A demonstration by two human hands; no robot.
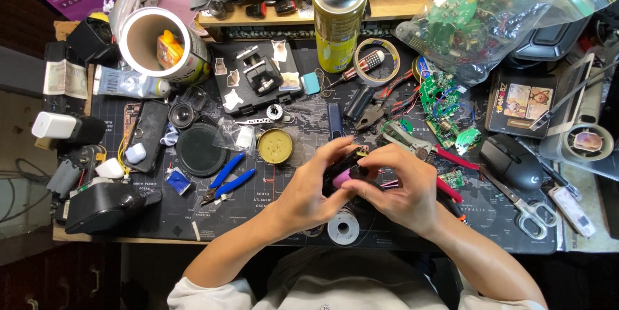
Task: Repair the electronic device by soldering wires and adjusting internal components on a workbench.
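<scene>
My left hand (309, 190) and my right hand (403, 187) meet over the dark desk mat (271, 207), both gripping a small black device with a pink part (347, 176). Thin wires stick out of it toward my right fingers. A solder spool (342, 227) lies just below my hands. Blue-handled cutters (227, 180) rest left of my left hand, and a round brass tin (275, 146) sits above them. Red-handled pliers (451, 161) lie beside my right hand.
A yellow spray can (338, 13) stands at the back centre. A plastic bag of green circuit boards (477, 20) fills the back right. A black mouse (512, 161) and scissors (525, 210) lie right. A cardboard tube cup (158, 42) stands back left.
</scene>
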